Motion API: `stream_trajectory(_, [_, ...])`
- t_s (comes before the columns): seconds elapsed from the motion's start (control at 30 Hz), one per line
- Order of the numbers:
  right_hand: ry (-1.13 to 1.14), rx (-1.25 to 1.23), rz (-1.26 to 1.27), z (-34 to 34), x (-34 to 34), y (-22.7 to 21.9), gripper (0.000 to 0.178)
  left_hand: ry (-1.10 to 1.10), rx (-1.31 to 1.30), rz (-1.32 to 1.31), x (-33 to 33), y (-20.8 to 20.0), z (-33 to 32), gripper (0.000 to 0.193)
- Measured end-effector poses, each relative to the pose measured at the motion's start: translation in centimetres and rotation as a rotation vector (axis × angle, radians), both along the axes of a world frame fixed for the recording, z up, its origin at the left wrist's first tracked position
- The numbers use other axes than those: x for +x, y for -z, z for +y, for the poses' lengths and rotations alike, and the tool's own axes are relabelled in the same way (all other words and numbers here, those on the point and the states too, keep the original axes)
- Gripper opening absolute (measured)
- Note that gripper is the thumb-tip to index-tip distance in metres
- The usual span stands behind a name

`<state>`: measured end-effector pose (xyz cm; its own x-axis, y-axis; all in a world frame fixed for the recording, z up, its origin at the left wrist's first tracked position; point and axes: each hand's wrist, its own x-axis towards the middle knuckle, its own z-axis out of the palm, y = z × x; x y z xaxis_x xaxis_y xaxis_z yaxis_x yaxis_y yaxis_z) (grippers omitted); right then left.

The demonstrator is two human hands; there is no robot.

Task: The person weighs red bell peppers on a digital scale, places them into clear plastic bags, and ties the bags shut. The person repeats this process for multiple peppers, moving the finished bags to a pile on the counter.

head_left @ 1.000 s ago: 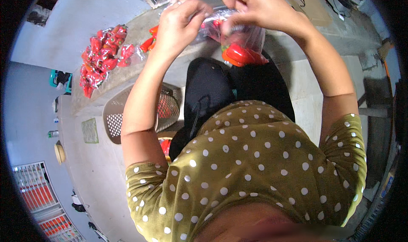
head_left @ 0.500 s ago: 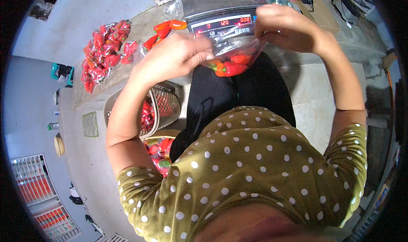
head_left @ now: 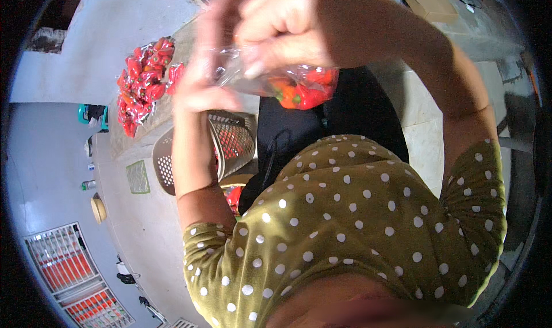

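A clear plastic bag of red and orange peppers (head_left: 305,92) hangs tilted over my dark-trousered lap, near the top of the view. My right hand (head_left: 284,29) is closed, its fingers curled round the gathered plastic at the bag's upper end. Close on its left is my left hand (head_left: 201,75), its thumb stretched out below the plastic. The fingers of that hand are smeared by motion, and whether they grip the film cannot be made out. My hands and arms hide what lies behind them.
Several bagged red peppers (head_left: 144,77) lie in a pile on the ledge to the left. Below stands a beige perforated basket (head_left: 233,147) with red peppers inside. Another container with peppers (head_left: 233,198) shows partly beside my left arm. A cardboard piece (head_left: 428,6) lies at the upper right.
My right hand has moved left across to my left hand, and the bag is now bunched between them. The scale, visible before, is hidden behind my right hand and arm.
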<state>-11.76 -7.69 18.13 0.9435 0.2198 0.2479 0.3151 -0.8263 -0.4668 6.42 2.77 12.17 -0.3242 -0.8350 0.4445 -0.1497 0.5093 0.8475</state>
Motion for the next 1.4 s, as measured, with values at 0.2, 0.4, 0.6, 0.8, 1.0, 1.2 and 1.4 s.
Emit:
stream_trajectory(0.2, [0.018, -0.152, 0.030, 0.7, -0.2, -0.4, 0.023, 0.284, 0.193, -0.204, -7.2, 9.3, -0.5, 0.042])
stream_trajectory(0.4, [0.131, -0.193, -0.006, 2.3, 3.9, 0.1, 0.025, 0.353, 0.278, -0.103, -10.4, 12.3, 1.0, 0.029])
stream_trajectory(0.6, [0.323, 0.022, -0.166, 0.2, 7.1, 0.9, 0.027, 0.339, 0.735, 0.087, -9.4, 10.0, 1.0, 0.028])
stream_trajectory(0.8, [0.535, 0.657, -0.674, -1.4, 2.0, 4.1, 0.037, -0.320, 0.598, 0.941, -3.0, 13.3, -0.4, 0.038])
stream_trajectory(1.0, [0.370, -0.038, -0.563, -0.7, 0.0, 19.0, 0.084, -0.492, 0.550, 1.143, -1.3, 12.0, -3.7, 0.034])
stream_trajectory(1.2, [0.223, 1.872, -0.115, -0.4, 3.2, 21.3, 0.055, -1.107, 0.418, 0.150, -1.1, 12.8, -3.1, 0.040])
stream_trajectory(1.4, [0.368, 2.228, 0.732, 0.0, 1.8, 24.7, 0.050, -0.860, -0.138, -0.571, -1.2, 11.1, -0.6, 0.021])
